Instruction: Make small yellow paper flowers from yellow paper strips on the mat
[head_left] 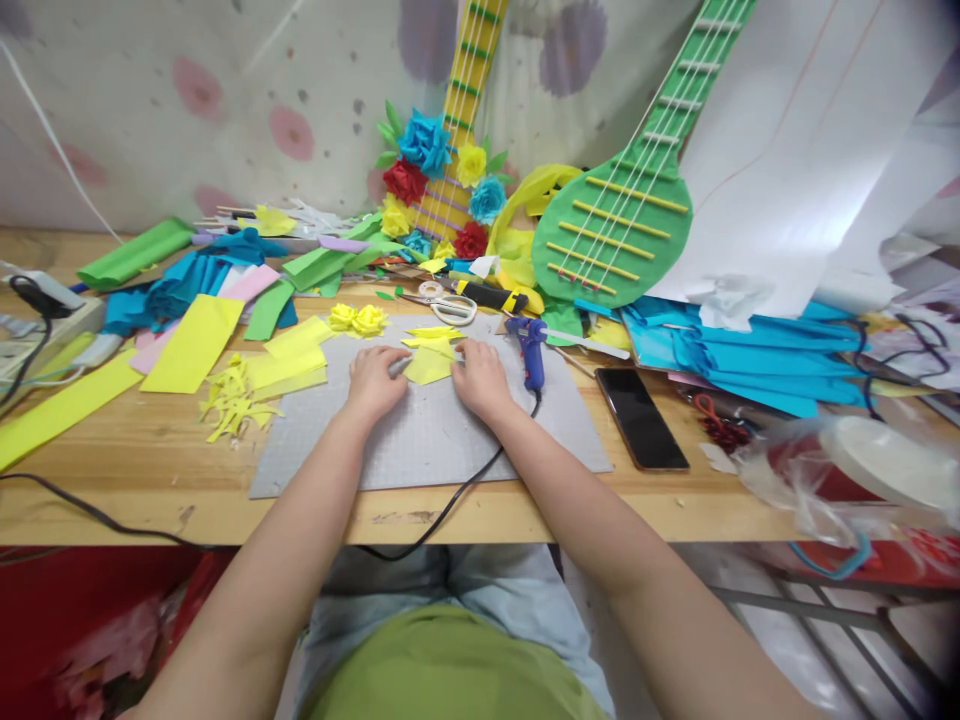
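My left hand (377, 382) and my right hand (482, 378) rest on a grey cutting mat (420, 445), fingers curled inward. Between them lies a small piece of yellow crepe paper (430, 366). A thin grey rod (400, 366) shows at my left fingertips, and what looks like its other end shows at my right fingertips; its middle is hidden by the paper. Just beyond are more cut yellow pieces (433, 333) and yellow paper flowers (358, 319). A blue glue gun (531, 358) stands right of my right hand, its cord running under my right forearm.
Scissors (454, 309) and a yellow-black cutter (491, 296) lie behind the mat. A phone (642, 420) is at the right. Yellow strips (191, 345), paper scraps and blue crepe paper (750, 350) cover the sides. Green (615, 235) and yellow (471, 75) paper-covered instruments lean at the back.
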